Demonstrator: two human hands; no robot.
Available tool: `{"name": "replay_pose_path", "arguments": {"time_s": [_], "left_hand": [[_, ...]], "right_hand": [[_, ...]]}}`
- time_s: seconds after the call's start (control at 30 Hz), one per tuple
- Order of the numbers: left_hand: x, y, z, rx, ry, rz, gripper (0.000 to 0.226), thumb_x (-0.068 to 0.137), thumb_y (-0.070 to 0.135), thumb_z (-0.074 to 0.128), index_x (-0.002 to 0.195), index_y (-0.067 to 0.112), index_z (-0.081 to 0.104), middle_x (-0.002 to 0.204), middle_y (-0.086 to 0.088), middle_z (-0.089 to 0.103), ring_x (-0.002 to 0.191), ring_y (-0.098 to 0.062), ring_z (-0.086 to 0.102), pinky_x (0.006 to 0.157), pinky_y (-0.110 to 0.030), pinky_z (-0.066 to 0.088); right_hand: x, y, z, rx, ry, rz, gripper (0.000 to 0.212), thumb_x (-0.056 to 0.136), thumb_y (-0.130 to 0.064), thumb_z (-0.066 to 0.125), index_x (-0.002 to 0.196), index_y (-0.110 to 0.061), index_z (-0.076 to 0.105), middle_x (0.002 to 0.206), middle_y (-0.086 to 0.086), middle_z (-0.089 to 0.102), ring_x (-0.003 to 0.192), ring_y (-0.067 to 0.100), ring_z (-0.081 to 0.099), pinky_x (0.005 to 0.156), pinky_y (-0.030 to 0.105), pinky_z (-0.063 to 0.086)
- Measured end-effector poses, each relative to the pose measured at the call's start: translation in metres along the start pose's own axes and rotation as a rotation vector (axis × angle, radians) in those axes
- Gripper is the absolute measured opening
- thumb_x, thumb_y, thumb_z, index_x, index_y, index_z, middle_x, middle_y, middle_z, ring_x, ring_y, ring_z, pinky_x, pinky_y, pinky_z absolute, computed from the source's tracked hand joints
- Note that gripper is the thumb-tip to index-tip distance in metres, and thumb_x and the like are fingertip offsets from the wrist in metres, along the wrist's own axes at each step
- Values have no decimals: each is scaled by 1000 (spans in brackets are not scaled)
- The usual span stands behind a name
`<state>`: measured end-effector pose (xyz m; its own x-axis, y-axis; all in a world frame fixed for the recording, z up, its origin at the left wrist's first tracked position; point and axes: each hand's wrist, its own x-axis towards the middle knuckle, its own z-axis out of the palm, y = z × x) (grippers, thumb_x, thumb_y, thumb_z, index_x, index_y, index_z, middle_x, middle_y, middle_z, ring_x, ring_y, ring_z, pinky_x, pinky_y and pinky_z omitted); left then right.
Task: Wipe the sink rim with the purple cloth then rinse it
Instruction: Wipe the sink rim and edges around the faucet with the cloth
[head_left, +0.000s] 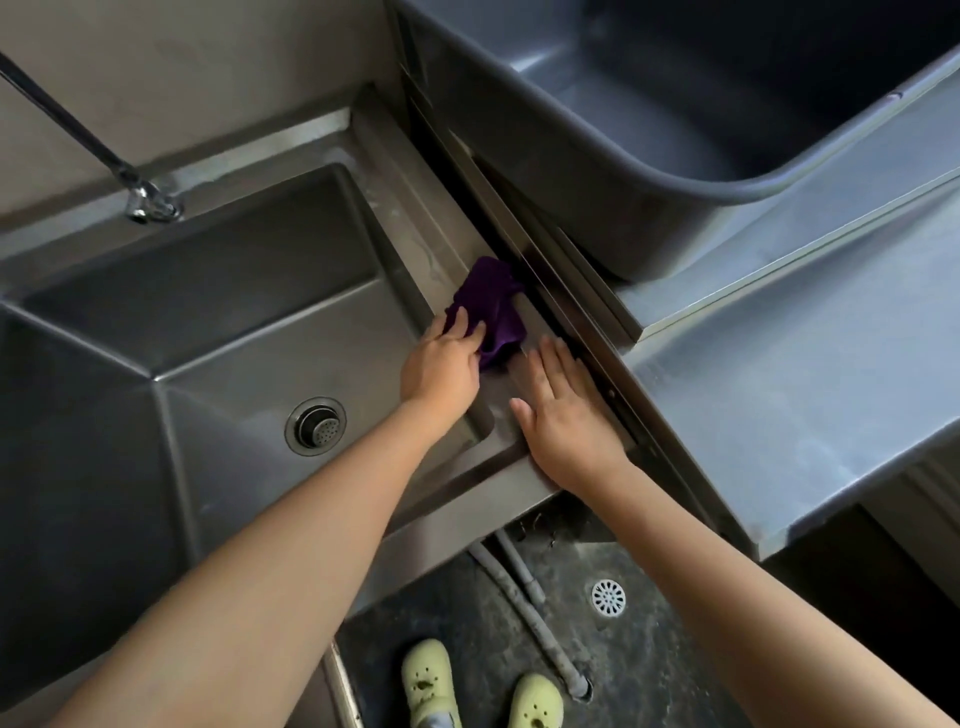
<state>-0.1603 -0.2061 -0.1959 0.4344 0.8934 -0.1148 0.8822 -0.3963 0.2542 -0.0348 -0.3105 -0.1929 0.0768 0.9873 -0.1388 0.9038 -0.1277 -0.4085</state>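
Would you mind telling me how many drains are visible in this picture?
2. The sink drain sits in the basin's bottom; the white floor drain lies on the dark floor, low in the view. The grey tub may hide another.

Sink (234, 291) wide open, only the tap (145, 200) poking in at its far edge; right of it, a tub (649, 171) crowds the bench (779, 374).
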Motion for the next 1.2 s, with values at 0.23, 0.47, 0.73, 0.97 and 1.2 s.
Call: {"name": "replay_pose_path", "arguments": {"time_s": [0.23, 0.47, 0.73, 0.97, 1.2], "left_hand": [[32, -23, -1, 20, 34, -3, 44, 99, 17, 38, 143, 21, 38, 156, -2, 25, 145, -23, 17, 110, -37, 35], [68, -52, -12, 38, 1, 58, 45, 99, 19, 34, 145, 21, 34, 157, -3, 21, 146, -24, 14, 116, -31, 23], [102, -77, -23, 60, -15, 85, 47, 100, 21, 33, 146, 24, 27, 158, -3, 17, 146, -23, 9, 119, -34, 15], [145, -107, -36, 91, 13, 119, 48, 99, 17, 36, 146, 22, 30, 157, -4, 22, 144, -25, 17, 117, -34, 21], [177, -128, -39, 85, 25, 109, 47, 99, 17, 36, 146, 21, 29, 156, -5, 23, 144, -27, 18, 117, -32, 20]], "right_hand": [[47, -10, 1, -22, 18, -20, 58, 101, -33, 22, 149, -8, 0, 158, 9, -8, 144, 15, -16, 108, 25, -20], [93, -21, 1, -53, 7, -10, 56, 101, -31, 22, 148, -8, 3, 159, 9, -5, 145, 18, -11, 111, 26, -15], [153, -42, -2, -82, 2, 11, 56, 101, -30, 19, 148, -8, -3, 158, 8, -8, 145, 17, -13, 115, 29, -10], [187, -55, 1, -139, 41, 35, 56, 101, -32, 18, 148, -9, -1, 158, 9, -6, 145, 18, -13, 115, 29, -11], [229, -62, 1, -173, 29, 22, 57, 100, -31, 21, 148, -10, -2, 158, 7, -7, 145, 17, -14, 115, 29, -9]]}}
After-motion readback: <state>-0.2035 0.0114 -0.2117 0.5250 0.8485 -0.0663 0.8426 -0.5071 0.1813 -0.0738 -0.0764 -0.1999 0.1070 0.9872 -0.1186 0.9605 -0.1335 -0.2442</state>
